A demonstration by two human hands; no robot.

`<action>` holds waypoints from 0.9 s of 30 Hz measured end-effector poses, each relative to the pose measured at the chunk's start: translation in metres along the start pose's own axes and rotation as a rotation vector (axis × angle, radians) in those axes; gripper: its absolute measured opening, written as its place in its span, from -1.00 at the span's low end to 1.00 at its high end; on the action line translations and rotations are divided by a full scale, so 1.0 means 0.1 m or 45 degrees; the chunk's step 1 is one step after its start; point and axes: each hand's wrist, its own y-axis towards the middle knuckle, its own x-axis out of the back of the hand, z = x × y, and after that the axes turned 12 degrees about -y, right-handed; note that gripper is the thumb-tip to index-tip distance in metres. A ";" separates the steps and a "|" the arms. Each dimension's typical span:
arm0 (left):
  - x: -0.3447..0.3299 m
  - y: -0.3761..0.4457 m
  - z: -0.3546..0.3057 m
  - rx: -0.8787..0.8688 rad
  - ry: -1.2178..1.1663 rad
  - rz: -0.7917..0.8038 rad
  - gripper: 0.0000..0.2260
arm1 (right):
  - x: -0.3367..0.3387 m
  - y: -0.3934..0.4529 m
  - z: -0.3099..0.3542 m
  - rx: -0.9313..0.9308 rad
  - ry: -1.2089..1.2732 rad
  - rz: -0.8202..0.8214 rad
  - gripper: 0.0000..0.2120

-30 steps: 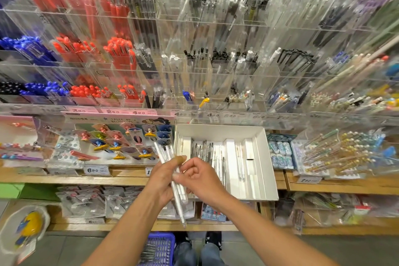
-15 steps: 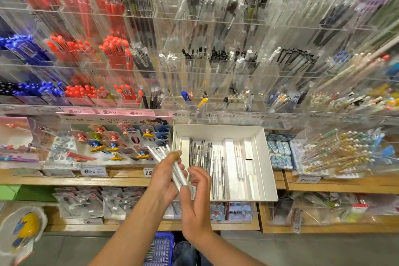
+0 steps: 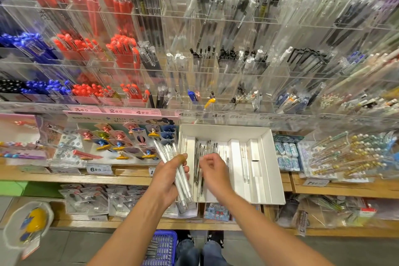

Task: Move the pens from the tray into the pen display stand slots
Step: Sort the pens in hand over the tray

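My left hand (image 3: 167, 176) grips a bundle of several clear white pens (image 3: 172, 163), held slanted just left of the white tray (image 3: 268, 168). My right hand (image 3: 212, 168) hovers over the tray's left compartment with fingers curled, just above a row of silvery pens (image 3: 201, 149); whether it pinches one I cannot tell. A clear pen (image 3: 244, 165) lies in a compartment further right. The clear acrylic pen display stand (image 3: 205, 60) rises behind the tray, its slots filled with red, blue, black and clear pens.
A card of small figurine items (image 3: 123, 138) sits left of the tray. Packs of erasers (image 3: 287, 155) and decorated pens (image 3: 345, 155) lie to its right. A lower wooden shelf (image 3: 194, 225) holds packets. A blue basket (image 3: 160, 248) stands on the floor by my feet.
My right hand let go of the bundle and moved right and up over the tray's silvery pens. My left hand kept the bundle and shifted slightly right.
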 end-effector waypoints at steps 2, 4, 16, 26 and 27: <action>0.02 0.00 -0.01 -0.006 0.019 0.009 -0.82 | -0.05 0.29 -0.09 -0.157 -0.330 0.127 -0.86; 0.04 0.01 -0.03 -0.001 0.027 0.012 -0.84 | -0.14 0.50 -0.17 -0.246 -0.565 0.189 -0.83; 0.12 -0.02 -0.04 0.031 0.096 -0.003 -0.80 | -0.12 0.50 -0.15 -0.107 -0.536 0.152 -0.80; 0.01 -0.14 0.00 0.135 0.153 0.309 -0.68 | 0.28 -0.05 0.31 0.027 0.548 0.541 -0.94; 0.01 -0.15 0.01 0.140 0.148 0.339 -0.72 | 0.25 -0.05 0.29 0.027 0.538 0.515 -0.96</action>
